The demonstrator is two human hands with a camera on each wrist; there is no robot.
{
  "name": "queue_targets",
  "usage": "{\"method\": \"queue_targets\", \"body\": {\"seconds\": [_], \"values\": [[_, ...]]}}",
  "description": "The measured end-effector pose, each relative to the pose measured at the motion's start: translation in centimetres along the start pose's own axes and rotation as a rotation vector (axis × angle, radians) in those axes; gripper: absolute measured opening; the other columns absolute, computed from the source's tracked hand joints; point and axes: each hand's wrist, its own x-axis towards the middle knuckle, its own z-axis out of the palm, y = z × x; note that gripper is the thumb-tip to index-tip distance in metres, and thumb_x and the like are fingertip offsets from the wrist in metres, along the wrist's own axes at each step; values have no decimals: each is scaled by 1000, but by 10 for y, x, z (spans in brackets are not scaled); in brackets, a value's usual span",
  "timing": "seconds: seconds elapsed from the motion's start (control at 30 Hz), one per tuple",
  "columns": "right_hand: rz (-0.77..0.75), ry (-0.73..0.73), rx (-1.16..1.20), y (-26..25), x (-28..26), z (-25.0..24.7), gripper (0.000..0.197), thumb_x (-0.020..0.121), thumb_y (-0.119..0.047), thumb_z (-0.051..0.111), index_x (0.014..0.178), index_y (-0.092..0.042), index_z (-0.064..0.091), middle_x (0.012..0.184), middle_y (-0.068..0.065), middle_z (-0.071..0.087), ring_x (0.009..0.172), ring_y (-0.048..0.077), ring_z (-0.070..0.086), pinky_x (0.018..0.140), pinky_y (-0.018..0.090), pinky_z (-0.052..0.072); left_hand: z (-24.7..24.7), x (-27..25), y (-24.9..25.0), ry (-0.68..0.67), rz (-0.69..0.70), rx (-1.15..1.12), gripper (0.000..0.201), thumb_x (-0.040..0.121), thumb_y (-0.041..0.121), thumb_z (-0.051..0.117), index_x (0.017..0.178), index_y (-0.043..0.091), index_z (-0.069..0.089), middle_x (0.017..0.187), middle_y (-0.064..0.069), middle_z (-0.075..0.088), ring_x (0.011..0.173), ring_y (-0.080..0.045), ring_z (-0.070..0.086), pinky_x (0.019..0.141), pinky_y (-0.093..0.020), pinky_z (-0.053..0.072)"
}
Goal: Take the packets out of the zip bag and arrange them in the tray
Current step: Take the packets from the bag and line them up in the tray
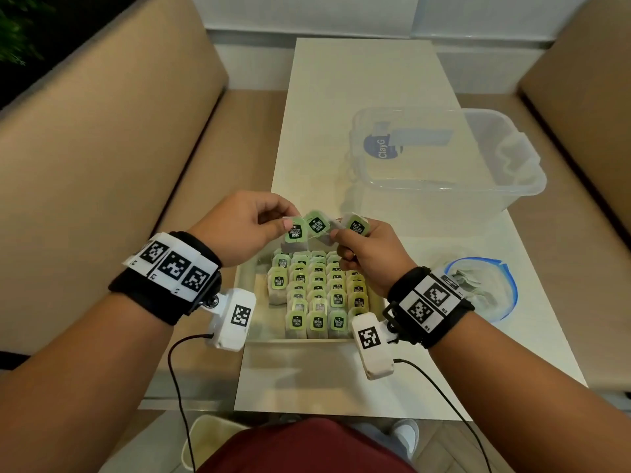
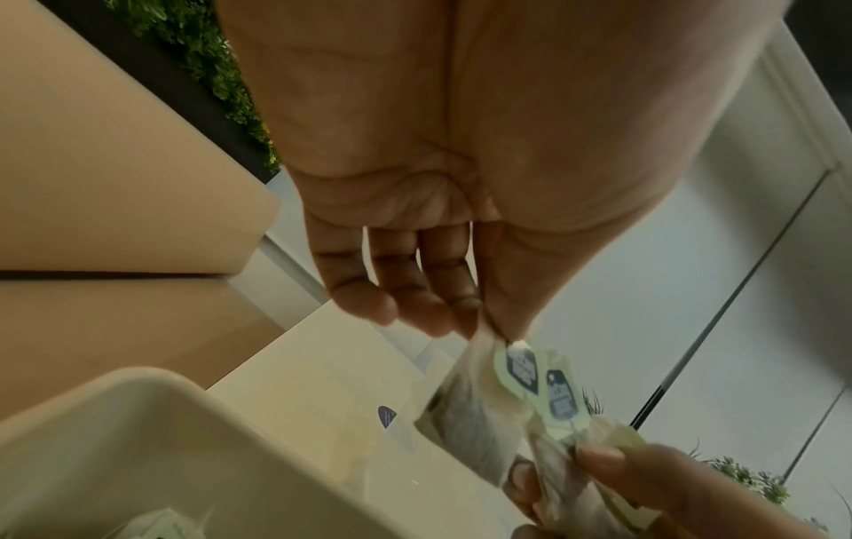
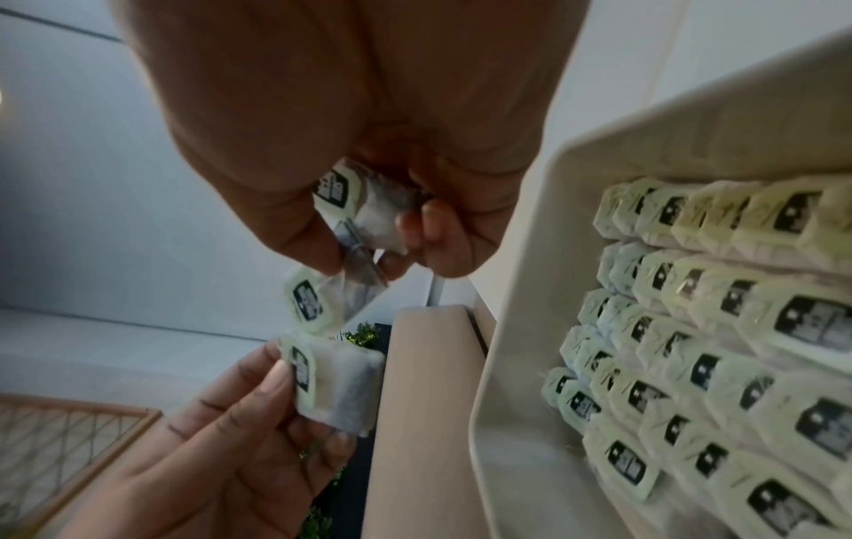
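Observation:
Both hands hover over the far end of the cream tray (image 1: 244,285), which holds several rows of green-tagged tea packets (image 1: 317,295). My left hand (image 1: 246,223) pinches one tea packet (image 1: 295,230) by its top between thumb and forefinger. My right hand (image 1: 365,250) grips a small bunch of packets (image 1: 355,225), two green tags fanned out above its fingers. In the right wrist view the left hand's packet (image 3: 332,386) hangs just below the right hand's bunch (image 3: 359,215). The zip bag (image 1: 485,288), clear with a blue seal, lies open on the table right of the tray.
A clear plastic storage box (image 1: 444,158) with a blue label stands on the white table (image 1: 341,97) behind the tray. Tan sofas (image 1: 102,138) flank the table on both sides. Cables trail from the wrist cameras toward my lap.

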Motion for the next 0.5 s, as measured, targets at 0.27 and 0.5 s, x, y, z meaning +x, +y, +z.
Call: {"method": "queue_targets", "body": {"seconds": [0.27,0.5], "values": [[34,11,120,-6,-3,1,13,95,-9,62,101,3,63,71,12,50,51,12,34,52,27,30,10,-6,10,7,-14,-61,8,93,20,63,96,24,70,87,2,73,85,-19,69,83,-33,55],[16,22,233,-14,-4,-2,13,97,-9,58,101,3,60,68,7,60,51,12,38,46,22,37,19,-12,20,23,-22,-150,7,84,13,74,90,17,73,79,-6,73,66,-7,65,66,-19,54]]}}
